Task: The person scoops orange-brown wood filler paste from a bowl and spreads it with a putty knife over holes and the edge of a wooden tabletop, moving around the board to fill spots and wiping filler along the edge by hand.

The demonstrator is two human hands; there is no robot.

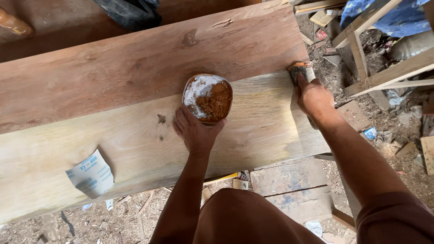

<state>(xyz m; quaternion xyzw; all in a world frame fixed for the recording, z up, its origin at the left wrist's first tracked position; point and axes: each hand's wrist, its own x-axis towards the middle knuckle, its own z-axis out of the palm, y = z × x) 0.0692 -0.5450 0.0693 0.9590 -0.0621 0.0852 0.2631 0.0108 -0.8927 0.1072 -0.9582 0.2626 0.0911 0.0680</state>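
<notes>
A person leans over two wide planks laid side by side, a reddish plank (135, 63) and a paler plank (253, 131), working brown paste into the wood. One bowl (208, 98) of that paste, part brown, part white, sits on the seam between the planks. The left hand (195, 132) rests just below the bowl, fingers spread and touching its near rim, steadying rather than lifting it. The right hand (313, 97) is well to the right of the bowl, closed around a small paste-stained applicator (298, 70) pressed to the end of the paler plank; whether it is a brush or a pad cannot be told. The step in hand appears to be filling or coating the plank's right end; the next move likely calls for bringing the applicator back to the bowl for more paste while the left hand keeps the bowl from sliding. One folded sheet of sandpaper (90, 174) lies far left of the bowl on the paler plank. Scrap wood litters the floor (379, 135) right of the bowl.
</notes>
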